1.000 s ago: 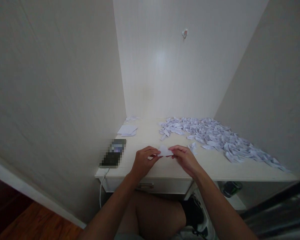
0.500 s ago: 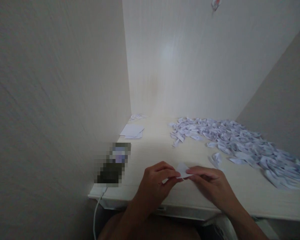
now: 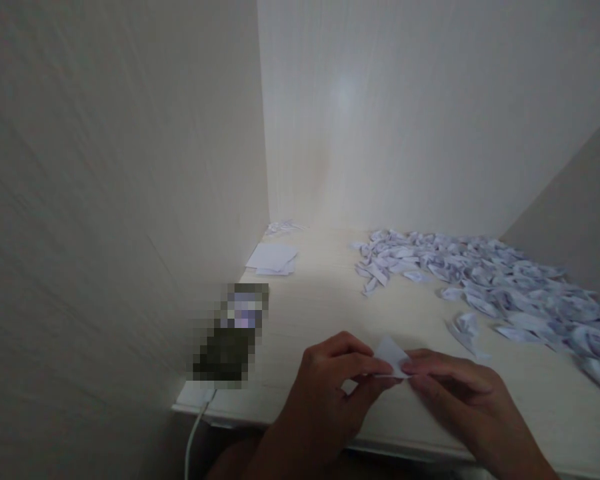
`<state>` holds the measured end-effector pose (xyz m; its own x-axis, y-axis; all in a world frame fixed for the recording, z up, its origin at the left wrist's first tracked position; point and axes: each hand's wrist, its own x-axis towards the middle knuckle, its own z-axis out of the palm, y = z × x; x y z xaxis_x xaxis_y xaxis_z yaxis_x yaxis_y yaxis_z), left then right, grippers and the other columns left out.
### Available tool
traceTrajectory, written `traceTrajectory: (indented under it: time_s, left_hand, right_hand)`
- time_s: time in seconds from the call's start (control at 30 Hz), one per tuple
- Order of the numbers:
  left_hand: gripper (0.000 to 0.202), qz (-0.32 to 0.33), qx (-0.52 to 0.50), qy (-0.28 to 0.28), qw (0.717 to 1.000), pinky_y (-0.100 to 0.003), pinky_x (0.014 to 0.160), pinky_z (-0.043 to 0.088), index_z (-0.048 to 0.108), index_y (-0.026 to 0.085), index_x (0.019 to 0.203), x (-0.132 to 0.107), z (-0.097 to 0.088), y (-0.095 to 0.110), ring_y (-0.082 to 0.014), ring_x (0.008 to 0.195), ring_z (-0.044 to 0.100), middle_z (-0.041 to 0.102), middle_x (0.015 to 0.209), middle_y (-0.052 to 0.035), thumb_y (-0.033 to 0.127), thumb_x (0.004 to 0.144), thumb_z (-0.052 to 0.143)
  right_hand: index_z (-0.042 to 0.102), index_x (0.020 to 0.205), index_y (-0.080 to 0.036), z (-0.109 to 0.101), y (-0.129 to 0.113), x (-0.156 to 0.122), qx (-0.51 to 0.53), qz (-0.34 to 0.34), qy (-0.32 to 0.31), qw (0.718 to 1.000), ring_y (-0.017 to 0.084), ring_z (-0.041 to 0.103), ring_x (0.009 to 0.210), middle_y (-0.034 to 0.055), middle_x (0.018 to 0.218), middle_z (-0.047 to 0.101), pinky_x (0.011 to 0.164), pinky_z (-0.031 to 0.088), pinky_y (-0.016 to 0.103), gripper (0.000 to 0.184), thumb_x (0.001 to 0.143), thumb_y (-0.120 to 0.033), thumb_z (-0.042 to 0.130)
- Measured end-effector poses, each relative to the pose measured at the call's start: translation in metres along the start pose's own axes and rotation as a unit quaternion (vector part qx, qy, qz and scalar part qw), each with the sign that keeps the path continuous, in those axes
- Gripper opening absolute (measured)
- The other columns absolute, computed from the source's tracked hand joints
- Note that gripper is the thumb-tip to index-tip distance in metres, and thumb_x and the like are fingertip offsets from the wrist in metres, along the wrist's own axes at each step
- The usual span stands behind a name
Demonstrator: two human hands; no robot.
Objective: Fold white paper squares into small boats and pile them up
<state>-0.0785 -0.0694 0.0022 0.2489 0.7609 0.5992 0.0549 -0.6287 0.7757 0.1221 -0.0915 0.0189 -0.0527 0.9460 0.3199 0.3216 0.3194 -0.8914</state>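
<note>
A small piece of white folded paper (image 3: 392,353) is pinched between my two hands above the front part of the table. My left hand (image 3: 337,383) grips its left side between thumb and fingers. At its right edge, my right hand (image 3: 460,393) holds the paper the same way, with the fingertips of both hands almost meeting. The paper's upper part rises to a point, while its lower edge is partly covered by my fingers. Just beyond my right hand lies a single folded paper piece (image 3: 466,332).
A large heap of folded white papers (image 3: 480,273) spreads along the right. Flat paper sheets (image 3: 273,257) lie at the back left, with thin paper scraps (image 3: 283,227) behind. A blurred-out phone-like object (image 3: 230,340) with a white cable (image 3: 196,427) sits by the left wall.
The view has shifted, so the table's contents sit differently in frame. Both hands still pinch the paper, and the fingers have moved slightly closer together along its lower edge.
</note>
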Motion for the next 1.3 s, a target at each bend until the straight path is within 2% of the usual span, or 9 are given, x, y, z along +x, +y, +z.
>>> traceTrajectory:
  time_s: [0.2,0.37,0.5,0.7,0.83,0.93,1.13,1.3]
  left_hand:
    - [0.012,-0.03,0.023,-0.036,0.999,-0.027,0.063,0.059,0.078,0.026,0.088,0.0,-0.003,0.002,-0.0162,0.074,0.067,0.07,0.085,-0.0047,0.027,0.089,0.066]
    - [0.017,-0.07,-0.021,-0.075,0.995,-0.025,0.058,0.06,0.075,0.022,0.086,-0.001,-0.001,0.0,-0.0133,0.068,0.065,0.066,0.089,-0.0049,0.027,0.092,0.06]
    - [0.015,-0.106,-0.054,-0.062,0.991,-0.027,0.06,0.064,0.076,0.021,0.086,-0.001,0.001,-0.003,-0.0138,0.07,0.067,0.065,0.094,-0.0047,0.028,0.09,0.063]
    - [0.011,-0.144,-0.062,-0.039,0.987,-0.03,0.062,0.066,0.076,0.02,0.086,0.001,0.0,-0.004,-0.0178,0.071,0.072,0.071,0.085,-0.0027,0.03,0.083,0.071]
    - [0.022,-0.202,-0.081,0.008,0.976,-0.033,0.062,0.066,0.069,0.019,0.091,0.002,0.0,-0.005,-0.0193,0.067,0.073,0.072,0.08,-0.0002,0.033,0.076,0.077]
    - [0.036,-0.217,-0.124,0.036,0.968,-0.035,0.067,0.065,0.062,0.019,0.099,0.004,0.002,-0.007,-0.0191,0.069,0.073,0.072,0.077,0.0017,0.033,0.072,0.081]
    - [0.038,-0.209,-0.142,0.031,0.967,-0.036,0.068,0.064,0.063,0.016,0.094,0.007,0.005,-0.01,-0.0178,0.07,0.071,0.071,0.077,-0.0004,0.037,0.069,0.083]
    - [0.036,-0.193,-0.113,-0.011,0.975,-0.035,0.066,0.063,0.067,0.015,0.087,0.007,0.007,-0.011,-0.0206,0.077,0.071,0.073,0.084,-0.0048,0.037,0.066,0.084]
  right_hand:
    - [0.077,0.078,-0.023,0.002,-0.003,-0.003,0.072,0.022,-0.045,0.996,0.021,0.069,0.078,0.008,0.082,0.075,0.074,0.055,0.03,0.019,0.085,-0.039,0.071]
    - [0.074,0.078,-0.02,0.004,-0.001,-0.005,0.099,0.04,-0.054,0.993,0.018,0.065,0.078,0.0065,0.083,0.073,0.072,0.05,0.029,0.021,0.086,-0.039,0.069]
    - [0.073,0.079,-0.019,0.006,0.003,-0.006,0.122,0.056,-0.041,0.99,0.017,0.064,0.076,0.0051,0.08,0.072,0.071,0.048,0.028,0.021,0.084,-0.04,0.071]
    - [0.072,0.081,-0.019,0.011,0.007,-0.003,0.16,0.069,-0.006,0.985,0.016,0.065,0.067,0.0028,0.071,0.071,0.066,0.048,0.028,0.02,0.079,-0.039,0.074]
    - [0.067,0.084,-0.02,0.013,0.009,-0.001,0.187,0.06,0.014,0.98,0.015,0.066,0.063,0.001,0.068,0.072,0.06,0.046,0.026,0.02,0.076,-0.036,0.077]
    - [0.064,0.092,-0.021,0.014,0.01,-0.001,0.193,0.066,0.022,0.979,0.016,0.067,0.061,0.0007,0.068,0.073,0.058,0.046,0.026,0.029,0.073,-0.036,0.079]
    - [0.071,0.081,-0.017,0.014,0.017,0.0,0.158,0.058,0.012,0.986,0.019,0.071,0.066,0.0054,0.072,0.075,0.056,0.047,0.026,0.028,0.075,-0.044,0.075]
    - [0.068,0.078,-0.016,0.016,0.023,0.0,0.131,0.047,-0.005,0.99,0.018,0.071,0.061,0.0045,0.071,0.074,0.052,0.043,0.023,0.019,0.08,-0.036,0.068]
